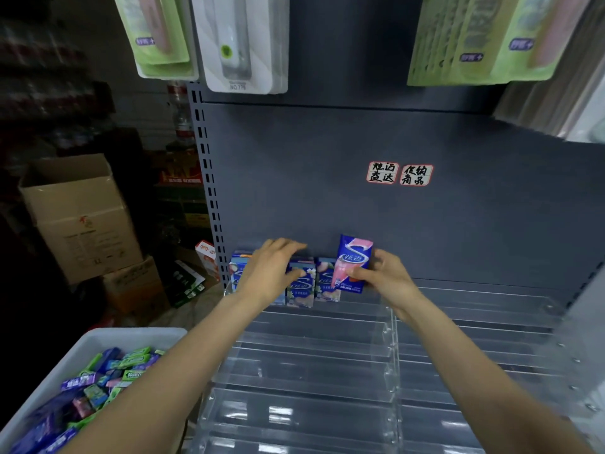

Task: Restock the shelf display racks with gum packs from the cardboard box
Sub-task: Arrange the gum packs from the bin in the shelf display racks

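Note:
My right hand (381,276) pinches a blue and pink gum pack (353,263), held upright at the back row of the clear acrylic display rack (314,355). To its left, several blue gum packs (327,283) stand side by side in that back row. My left hand (271,267) rests over those packs, fingers spread across their tops and thumb against a pack's front. The rack's lower tiers hold nothing. At lower left, a white bin (98,339) holds many loose gum packs (98,385) in blue, green and purple.
The dark grey shelf back panel (327,198) carries two handwritten labels (399,173). Carded products (242,40) hang overhead. Cardboard boxes (82,217) are stacked on the floor to the left, with smaller cartons beside them. A second clear rack section (474,339) lies to the right.

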Demonstrator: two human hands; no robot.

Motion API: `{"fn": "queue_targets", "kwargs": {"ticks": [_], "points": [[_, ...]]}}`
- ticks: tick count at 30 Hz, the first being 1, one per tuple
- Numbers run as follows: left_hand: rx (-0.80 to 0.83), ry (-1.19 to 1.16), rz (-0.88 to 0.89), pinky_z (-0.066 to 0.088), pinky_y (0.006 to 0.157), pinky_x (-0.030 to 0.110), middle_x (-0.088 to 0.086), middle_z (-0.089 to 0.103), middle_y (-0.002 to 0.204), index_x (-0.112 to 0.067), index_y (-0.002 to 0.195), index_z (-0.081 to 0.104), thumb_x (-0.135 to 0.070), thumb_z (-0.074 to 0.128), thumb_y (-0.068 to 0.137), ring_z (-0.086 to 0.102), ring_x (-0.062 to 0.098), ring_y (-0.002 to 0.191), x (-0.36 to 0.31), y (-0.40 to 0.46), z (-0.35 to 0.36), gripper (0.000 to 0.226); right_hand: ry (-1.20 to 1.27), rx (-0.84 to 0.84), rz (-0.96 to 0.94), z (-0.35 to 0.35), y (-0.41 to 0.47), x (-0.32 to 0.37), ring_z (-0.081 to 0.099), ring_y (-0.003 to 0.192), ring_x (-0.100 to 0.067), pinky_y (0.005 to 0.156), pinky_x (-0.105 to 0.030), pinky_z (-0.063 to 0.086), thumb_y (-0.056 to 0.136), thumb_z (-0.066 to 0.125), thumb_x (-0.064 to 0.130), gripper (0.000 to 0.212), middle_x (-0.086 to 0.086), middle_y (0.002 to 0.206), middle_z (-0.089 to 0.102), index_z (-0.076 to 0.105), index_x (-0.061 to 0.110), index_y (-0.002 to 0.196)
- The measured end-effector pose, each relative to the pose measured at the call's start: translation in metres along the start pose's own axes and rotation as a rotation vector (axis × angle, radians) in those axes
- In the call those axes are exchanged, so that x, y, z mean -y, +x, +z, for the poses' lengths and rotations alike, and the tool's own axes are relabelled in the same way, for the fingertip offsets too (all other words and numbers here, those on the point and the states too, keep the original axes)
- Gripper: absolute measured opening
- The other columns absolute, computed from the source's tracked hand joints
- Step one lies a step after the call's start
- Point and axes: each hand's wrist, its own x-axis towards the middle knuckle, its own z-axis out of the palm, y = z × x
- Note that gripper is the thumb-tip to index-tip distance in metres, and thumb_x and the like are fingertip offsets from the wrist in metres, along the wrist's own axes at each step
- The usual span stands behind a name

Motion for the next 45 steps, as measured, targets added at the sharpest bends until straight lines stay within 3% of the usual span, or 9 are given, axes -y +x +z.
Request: {"fn": "queue_targets", "kwargs": {"ticks": [4, 10, 14, 26, 28, 31, 37, 42, 45], "points": [[0.066, 0.175, 0.024, 0.032, 0.102, 0.031, -0.003, 0.045, 0.141, -0.027, 0.142, 0.039, -0.036, 0.046, 0.097, 0.039, 0.018, 0.127, 0.009, -0.001, 0.005, 0.046, -0.242, -0.161, -0.101, 0.011, 0.01, -0.02, 0.065, 0.096, -0.024, 0.087, -0.044, 0.053, 0.076, 0.074, 0.003, 0.034, -0.009, 0.107, 0.068, 0.057, 0.01, 0.104], [0.068, 0.208, 0.023, 0.033, 0.102, 0.033, -0.002, 0.045, 0.139, -0.026, 0.14, 0.042, -0.034, 0.041, 0.099, 0.041, 0.019, 0.125, 0.009, 0.002, 0.009, 0.042, -0.506, -0.226, -0.23, 0.032, 0.01, -0.036, 0.063, 0.093, -0.02, 0.081, -0.028, 0.051, 0.076, 0.076, 0.007, 0.039, -0.007, 0.107, 0.066, 0.058, 0.007, 0.111], [0.047, 0.169, 0.013, 0.035, 0.099, 0.031, -0.003, 0.046, 0.138, -0.025, 0.139, 0.043, -0.032, 0.041, 0.1, 0.041, 0.019, 0.122, 0.009, 0.0, 0.011, 0.04, -0.481, -0.258, -0.252, 0.044, 0.004, -0.048, 0.06, 0.099, -0.016, 0.078, -0.021, 0.048, 0.077, 0.072, 0.001, 0.046, -0.006, 0.115, 0.06, 0.048, 0.01, 0.115], [-0.009, 0.155, 0.007, 0.036, 0.098, 0.032, -0.003, 0.047, 0.136, -0.022, 0.138, 0.044, -0.032, 0.043, 0.099, 0.042, 0.018, 0.122, 0.007, -0.006, 0.011, 0.04, -0.61, -0.194, -0.19, 0.048, -0.006, -0.04, 0.047, 0.119, -0.021, 0.094, -0.019, 0.037, 0.085, 0.064, 0.003, 0.064, -0.012, 0.132, 0.044, 0.034, 0.009, 0.14], [-0.049, 0.122, 0.01, 0.038, 0.096, 0.032, -0.002, 0.05, 0.132, -0.021, 0.136, 0.047, -0.034, 0.045, 0.098, 0.043, 0.019, 0.121, 0.008, -0.009, 0.007, 0.04, -0.684, -0.228, -0.244, 0.046, -0.009, -0.031, 0.041, 0.125, -0.02, 0.1, -0.026, 0.039, 0.085, 0.065, 0.008, 0.067, -0.01, 0.135, 0.038, 0.031, 0.01, 0.142], [-0.102, 0.095, 0.057, 0.041, 0.091, 0.034, 0.002, 0.054, 0.126, -0.017, 0.131, 0.053, -0.031, 0.051, 0.095, 0.048, 0.021, 0.116, 0.012, -0.018, -0.003, 0.038, -0.825, -0.277, -0.409, 0.053, -0.017, -0.013, 0.036, 0.123, -0.019, 0.093, -0.027, 0.042, 0.087, 0.064, 0.014, 0.059, -0.006, 0.133, 0.039, 0.037, 0.014, 0.14], [-0.248, -0.013, 0.017, 0.053, 0.066, 0.035, 0.004, 0.063, 0.094, -0.015, 0.102, 0.066, -0.025, 0.058, 0.085, 0.063, 0.025, 0.085, 0.06, -0.063, -0.027, 0.022, -0.67, -0.052, -0.505, 0.126, -0.025, 0.013, 0.051, 0.111, -0.019, 0.094, -0.03, 0.041, 0.089, 0.059, 0.015, 0.033, -0.001, 0.116, 0.052, 0.055, 0.015, 0.122], [-0.257, -0.247, -0.22, 0.042, 0.074, 0.016, -0.009, 0.054, 0.092, -0.017, 0.107, 0.064, -0.014, 0.064, 0.087, 0.056, 0.006, 0.085, 0.147, -0.12, -0.041, 0.02, -0.704, 0.228, -0.477, 0.233, -0.026, -0.001, 0.056, 0.089, -0.014, 0.08, -0.024, 0.041, 0.09, 0.056, 0.016, 0.016, 0.0, 0.097, 0.053, 0.064, 0.012, 0.104], [-0.201, -0.294, -0.372, 0.041, 0.074, 0.017, -0.004, 0.056, 0.096, -0.016, 0.108, 0.064, -0.016, 0.063, 0.089, 0.054, 0.007, 0.085, 0.212, -0.153, -0.039, 0.02, -0.774, 0.419, -0.353, 0.303, -0.021, -0.025, 0.058, 0.09, -0.016, 0.078, -0.026, 0.044, 0.092, 0.054, 0.018, 0.018, -0.003, 0.1, 0.057, 0.064, 0.014, 0.107]]}}
